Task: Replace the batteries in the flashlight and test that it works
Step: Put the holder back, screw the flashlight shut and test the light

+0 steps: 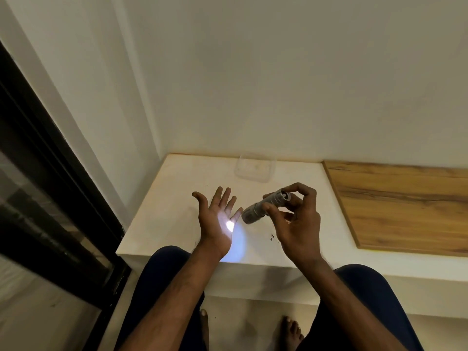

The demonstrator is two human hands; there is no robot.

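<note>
My right hand (297,224) holds a small grey flashlight (263,207) above the white ledge, thumb and fingers wrapped around its body, its head pointing left and down. The flashlight is lit: a bright white spot falls on the palm of my left hand (217,219), and a paler glow spills onto the ledge just below that hand. My left hand is held palm up with fingers spread and holds nothing. No loose batteries are visible.
A clear plastic container (254,168) sits at the back of the white ledge (172,198) against the wall. A wooden panel (405,206) covers the ledge to the right. Small dark specks (273,237) lie near my right wrist. A dark-framed glass door (50,198) stands at left.
</note>
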